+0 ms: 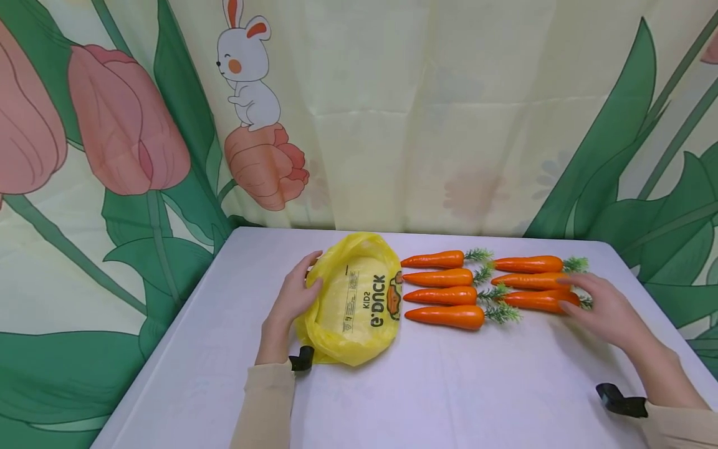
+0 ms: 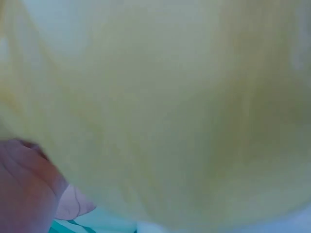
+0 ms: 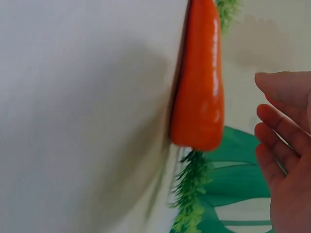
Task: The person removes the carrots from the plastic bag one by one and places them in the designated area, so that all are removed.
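Note:
A yellow plastic bag with a printed duck and lettering sits on the table, its mouth spread wide. My left hand holds the bag's left edge, thumb at the rim and the other fingers partly hidden behind the plastic. The yellow film fills most of the left wrist view, with part of that hand at lower left. My right hand hovers at the leafy ends of three carrots on the right. Its fingers are parted and hold nothing; the right wrist view shows them apart from the nearest orange carrot.
Several carrots with green tops lie in a column between the bag and the right-hand carrots, tips pointing left. A white cloth covers the table. Behind it hangs a curtain printed with tulips and a rabbit.

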{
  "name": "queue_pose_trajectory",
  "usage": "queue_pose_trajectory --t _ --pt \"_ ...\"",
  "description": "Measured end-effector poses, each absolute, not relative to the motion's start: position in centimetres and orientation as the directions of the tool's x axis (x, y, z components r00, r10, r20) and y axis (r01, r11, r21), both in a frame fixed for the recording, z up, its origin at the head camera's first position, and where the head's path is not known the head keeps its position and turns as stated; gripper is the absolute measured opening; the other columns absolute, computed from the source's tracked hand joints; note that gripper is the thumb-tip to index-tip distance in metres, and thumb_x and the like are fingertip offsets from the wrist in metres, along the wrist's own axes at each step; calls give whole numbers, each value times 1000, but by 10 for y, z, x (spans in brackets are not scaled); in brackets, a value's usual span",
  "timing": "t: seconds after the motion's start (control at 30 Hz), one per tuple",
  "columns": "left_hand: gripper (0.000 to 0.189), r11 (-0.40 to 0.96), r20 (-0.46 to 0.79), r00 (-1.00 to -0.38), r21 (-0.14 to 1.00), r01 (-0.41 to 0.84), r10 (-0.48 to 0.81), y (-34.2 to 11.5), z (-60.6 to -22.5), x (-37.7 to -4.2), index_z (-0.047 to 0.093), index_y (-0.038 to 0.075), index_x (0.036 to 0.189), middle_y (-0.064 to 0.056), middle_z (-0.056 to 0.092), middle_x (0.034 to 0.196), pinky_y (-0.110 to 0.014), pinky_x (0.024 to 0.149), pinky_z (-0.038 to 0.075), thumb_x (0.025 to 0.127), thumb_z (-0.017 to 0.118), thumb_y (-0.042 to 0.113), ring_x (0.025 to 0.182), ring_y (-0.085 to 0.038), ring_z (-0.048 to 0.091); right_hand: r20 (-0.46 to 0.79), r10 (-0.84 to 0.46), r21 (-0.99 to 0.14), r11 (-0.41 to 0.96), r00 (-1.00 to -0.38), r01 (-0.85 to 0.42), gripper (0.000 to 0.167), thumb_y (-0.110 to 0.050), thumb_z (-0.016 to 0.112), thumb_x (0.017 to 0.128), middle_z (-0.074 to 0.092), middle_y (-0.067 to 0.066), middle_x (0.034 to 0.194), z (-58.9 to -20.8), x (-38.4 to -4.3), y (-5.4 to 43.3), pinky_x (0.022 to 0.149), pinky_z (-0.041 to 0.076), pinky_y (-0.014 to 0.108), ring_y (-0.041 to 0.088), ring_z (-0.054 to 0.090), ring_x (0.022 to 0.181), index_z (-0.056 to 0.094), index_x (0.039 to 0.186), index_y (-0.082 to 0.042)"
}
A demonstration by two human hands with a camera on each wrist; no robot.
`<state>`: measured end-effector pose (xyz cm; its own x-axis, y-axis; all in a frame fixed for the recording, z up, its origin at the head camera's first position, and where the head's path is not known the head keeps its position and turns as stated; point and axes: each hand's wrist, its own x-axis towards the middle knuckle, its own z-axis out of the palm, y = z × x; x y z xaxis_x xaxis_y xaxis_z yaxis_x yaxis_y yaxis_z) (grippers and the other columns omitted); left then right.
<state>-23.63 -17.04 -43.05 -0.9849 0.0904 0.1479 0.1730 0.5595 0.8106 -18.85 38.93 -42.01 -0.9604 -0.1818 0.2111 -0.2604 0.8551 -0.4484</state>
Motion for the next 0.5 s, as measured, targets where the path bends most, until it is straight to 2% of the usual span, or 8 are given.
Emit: queue_pose_trajectory --t 0.23,0.5 --pt "59 630 198 -971 739 239 136 -180 -417 -232 41 11 153 -15 54 138 -42 84 50 96 60 9 102 -28 57 223 -163 -444 861 -961 -250 44 -6 71 90 45 39 134 -408 -188 368 96 27 79 61 34 122 55 128 10" --pt "59 698 231 -960 663 272 155 -191 -404 -223 41 9 152 -17 55 137 -45 88 50 96 61 11 104 -29 57 253 -188 -455 843 -949 -289 42 -9 69 93 52 35 129 -397 -192 344 89 35 74 56 42 117 57 130 7"
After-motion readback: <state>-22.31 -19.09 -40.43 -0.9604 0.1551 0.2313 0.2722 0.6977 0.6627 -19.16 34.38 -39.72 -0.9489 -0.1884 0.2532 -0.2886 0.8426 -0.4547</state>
